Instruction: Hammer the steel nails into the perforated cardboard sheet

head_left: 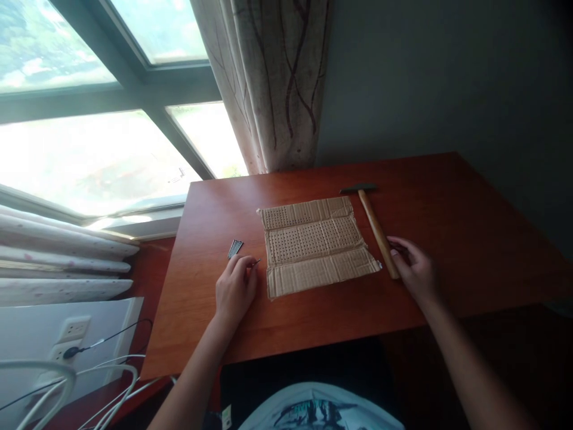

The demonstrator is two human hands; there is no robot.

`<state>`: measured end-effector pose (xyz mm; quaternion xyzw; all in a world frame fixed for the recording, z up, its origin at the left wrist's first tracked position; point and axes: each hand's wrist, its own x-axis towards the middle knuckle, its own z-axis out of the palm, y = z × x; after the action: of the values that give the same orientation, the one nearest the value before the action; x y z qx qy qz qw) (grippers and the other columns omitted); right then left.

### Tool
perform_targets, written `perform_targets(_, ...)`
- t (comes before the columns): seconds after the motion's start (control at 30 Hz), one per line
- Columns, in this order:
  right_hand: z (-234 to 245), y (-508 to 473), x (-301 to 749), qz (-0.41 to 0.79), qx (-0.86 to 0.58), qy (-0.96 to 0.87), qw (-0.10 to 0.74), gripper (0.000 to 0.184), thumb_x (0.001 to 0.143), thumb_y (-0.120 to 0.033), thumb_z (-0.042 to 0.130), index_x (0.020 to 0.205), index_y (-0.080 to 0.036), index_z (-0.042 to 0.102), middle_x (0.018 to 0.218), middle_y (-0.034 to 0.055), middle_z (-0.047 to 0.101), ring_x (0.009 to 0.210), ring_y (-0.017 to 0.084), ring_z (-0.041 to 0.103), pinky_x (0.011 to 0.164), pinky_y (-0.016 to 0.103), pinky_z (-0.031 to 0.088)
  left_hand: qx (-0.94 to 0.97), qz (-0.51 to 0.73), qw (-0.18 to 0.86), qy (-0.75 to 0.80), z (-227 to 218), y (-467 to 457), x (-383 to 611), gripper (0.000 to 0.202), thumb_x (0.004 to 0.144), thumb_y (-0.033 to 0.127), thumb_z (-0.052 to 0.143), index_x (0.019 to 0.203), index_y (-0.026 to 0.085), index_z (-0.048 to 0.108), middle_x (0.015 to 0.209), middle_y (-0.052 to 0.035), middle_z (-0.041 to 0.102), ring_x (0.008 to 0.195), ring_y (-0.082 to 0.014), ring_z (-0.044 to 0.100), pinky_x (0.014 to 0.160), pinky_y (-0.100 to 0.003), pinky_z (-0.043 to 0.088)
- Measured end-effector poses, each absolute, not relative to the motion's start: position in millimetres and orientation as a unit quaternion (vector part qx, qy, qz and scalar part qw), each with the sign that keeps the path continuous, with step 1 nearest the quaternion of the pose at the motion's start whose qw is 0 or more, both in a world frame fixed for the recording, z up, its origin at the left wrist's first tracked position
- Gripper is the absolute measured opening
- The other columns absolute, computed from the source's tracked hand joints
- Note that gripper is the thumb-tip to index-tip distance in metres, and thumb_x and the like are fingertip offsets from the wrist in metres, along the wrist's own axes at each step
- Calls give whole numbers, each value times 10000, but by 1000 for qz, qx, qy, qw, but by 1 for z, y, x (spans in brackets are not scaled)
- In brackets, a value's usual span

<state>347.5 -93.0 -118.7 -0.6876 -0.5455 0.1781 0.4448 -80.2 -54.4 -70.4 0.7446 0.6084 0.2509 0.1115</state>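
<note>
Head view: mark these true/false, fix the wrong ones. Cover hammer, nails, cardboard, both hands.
1. The hammer lies to the right of the cardboard sheet. True.
2. The hammer's head is at the end nearest the person. False: its head is at the far end.
3. The left hand pinches a thin, nail-like piece. True.
4. The loose nails lie on the cardboard. False: the nails lie on the table, left of it.
5. The right hand is beside the hammer's wooden handle. True.
</note>
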Motion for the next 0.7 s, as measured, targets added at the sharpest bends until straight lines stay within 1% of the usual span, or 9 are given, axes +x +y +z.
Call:
perform_targets(0.1,-120,-92,348,184,-683,-541,454,332,917,-365,598,1180,-188,696,1213,125,714,1088,270,684,979,473,540,734,263,115,616,-69,-54,-81,173,999,313,448,968,210,583,978,-56,659,771,-162,625,693,-270,472)
perform_targets(0.27,-121,-93,349,198,-679,-534,463,340,917,-355,597,1197,-185,691,1221,124,712,1094,269,681,984,472,537,732,272,118,614,-74,-52,-84,145,989,296,464,955,209,575,878,-32,652,740,-161,610,697,-269,472)
perform_targets(0.47,-121,-95,349,248,-675,-495,488,338,900,-406,629,1176,-226,705,1226,109,708,1122,277,662,1027,497,502,708,342,107,608,-84,-47,-86,84,954,265,544,941,199,594,855,-14,664,656,-126,594,650,-245,480)
perform_targets(0.6,-115,-91,345,300,-664,-438,527,349,874,-429,666,1158,-231,704,1215,104,710,1129,280,655,1038,502,489,684,372,114,617,-87,-46,-87,70,934,256,585,952,196,616,870,-21,685,692,-133,636,660,-241,510)
perform_targets(0.7,-102,-80,340,288,-663,-426,544,357,875,-439,662,1161,-228,693,1222,110,703,1136,282,652,1031,507,490,674,382,131,618,-88,-47,-88,96,932,258,589,986,194,637,916,-41,703,748,-149,667,660,-241,531)
